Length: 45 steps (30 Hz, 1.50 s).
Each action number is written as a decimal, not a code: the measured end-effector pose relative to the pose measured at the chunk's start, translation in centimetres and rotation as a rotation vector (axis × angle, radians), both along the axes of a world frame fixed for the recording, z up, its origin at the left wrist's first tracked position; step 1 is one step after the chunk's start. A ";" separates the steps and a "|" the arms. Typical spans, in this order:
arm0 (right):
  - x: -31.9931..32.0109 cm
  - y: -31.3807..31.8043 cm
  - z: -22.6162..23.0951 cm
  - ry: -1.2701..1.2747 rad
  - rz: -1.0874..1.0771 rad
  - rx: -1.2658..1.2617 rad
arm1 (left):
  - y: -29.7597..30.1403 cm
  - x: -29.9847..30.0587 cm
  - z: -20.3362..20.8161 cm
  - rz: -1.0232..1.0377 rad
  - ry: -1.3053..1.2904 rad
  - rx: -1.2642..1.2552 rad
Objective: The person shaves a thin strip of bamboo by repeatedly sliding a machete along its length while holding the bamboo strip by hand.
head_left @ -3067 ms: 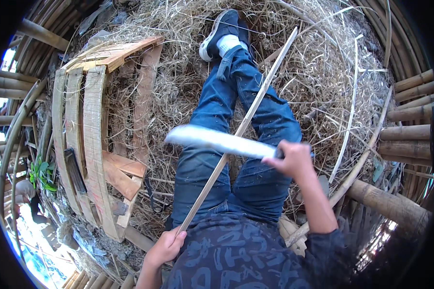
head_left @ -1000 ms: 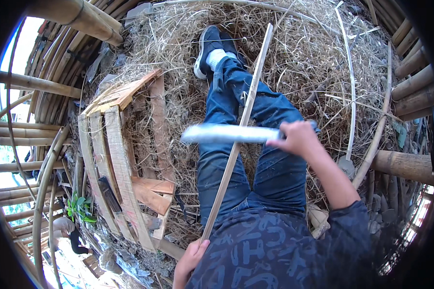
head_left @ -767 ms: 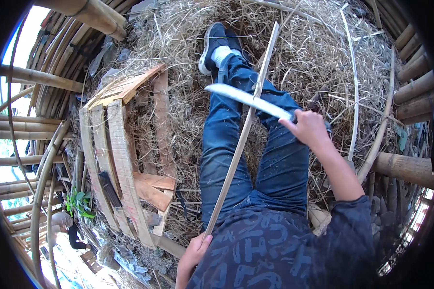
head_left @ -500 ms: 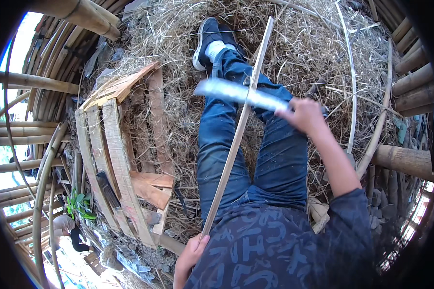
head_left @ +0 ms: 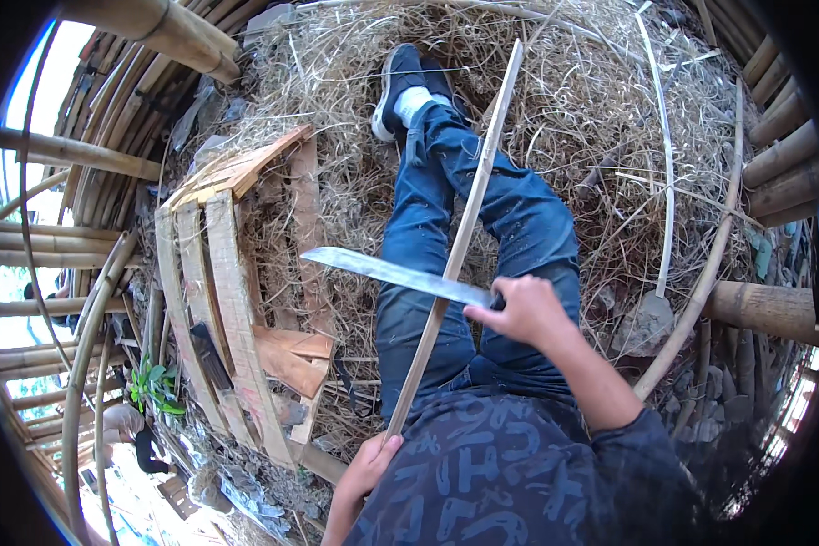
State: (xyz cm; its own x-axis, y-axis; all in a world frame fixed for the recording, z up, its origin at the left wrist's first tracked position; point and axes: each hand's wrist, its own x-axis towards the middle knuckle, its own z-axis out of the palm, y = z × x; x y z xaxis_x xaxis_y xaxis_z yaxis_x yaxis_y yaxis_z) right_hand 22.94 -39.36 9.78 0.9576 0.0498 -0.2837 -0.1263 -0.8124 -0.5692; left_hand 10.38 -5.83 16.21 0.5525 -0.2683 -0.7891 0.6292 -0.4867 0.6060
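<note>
A long bamboo strip (head_left: 469, 214) slants up across my legs, from my waist to beyond my knees. My left hand (head_left: 368, 466) is closed around its lower end, beside my hip. In my right hand (head_left: 523, 312) is the handle of a machete (head_left: 373, 266), mostly covered by the fingers. The long pale blade points left and lies across the strip over my thighs. I cannot tell how deeply its edge meets the strip, if at all. My legs, in blue jeans (head_left: 416, 300), are stretched out with the feet crossed.
A wooden crate (head_left: 223, 246) of slats stands left of my legs. Shavings (head_left: 337, 173) cover the ground around my feet. To the right lie a thin pale strip (head_left: 666, 173), a curved pole (head_left: 714, 246) and a stone (head_left: 648, 328). Bamboo poles (head_left: 77, 153) line both sides.
The machete has moved down along the bamboo strip toward my waist, with my right hand drawing closer to my body. My left hand stays on the strip's lower end.
</note>
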 end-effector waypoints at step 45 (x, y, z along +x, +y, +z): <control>4.8 -7.4 -3.7 0.069 -0.318 0.249 | -8.3 -0.2 2.0 -0.170 -0.343 0.277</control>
State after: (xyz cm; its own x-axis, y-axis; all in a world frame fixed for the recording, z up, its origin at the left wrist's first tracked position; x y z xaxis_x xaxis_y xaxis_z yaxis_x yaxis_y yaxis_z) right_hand 27.74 -46.76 6.04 0.9155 -0.1700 -0.3645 -0.3936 -0.5655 -0.7248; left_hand 10.15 -14.11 18.19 0.7602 -0.1825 -0.6235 0.3130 -0.7381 0.5977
